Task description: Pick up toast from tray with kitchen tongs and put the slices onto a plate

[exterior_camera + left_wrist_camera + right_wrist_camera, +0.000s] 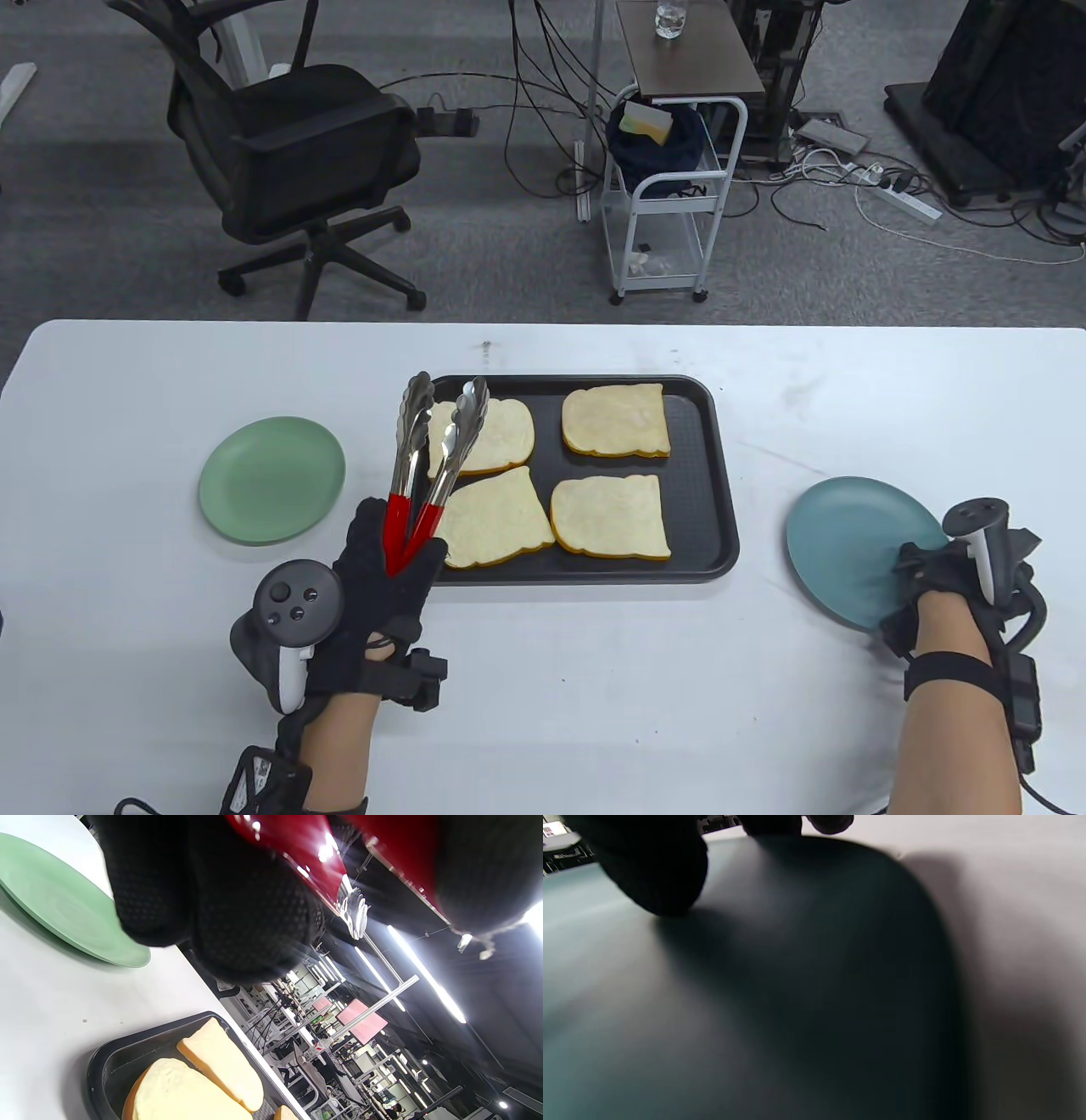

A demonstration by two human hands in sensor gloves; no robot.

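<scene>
Several toast slices lie on a black tray (pixel 721 475); the near-left slice (pixel 492 519) is closest to my left hand. My left hand (pixel 386 564) grips the red handles of steel tongs (pixel 428 450), whose arms stand apart and are raised over the tray's left edge. The tongs hold nothing. A green plate (pixel 271 480) sits left of the tray, a blue plate (pixel 853 543) to its right. My right hand (pixel 925 586) holds the blue plate's near right edge, thumb on top. In the right wrist view the thumb (pixel 657 870) presses on the blue plate (pixel 755 1005).
The white table (pixel 594 679) ends just behind the tray. Beyond it on the floor stand an office chair (pixel 288 161), a white trolley (pixel 670 195) and loose cables. In the left wrist view the green plate (pixel 55 904) and two slices on the tray (pixel 106 1065) show.
</scene>
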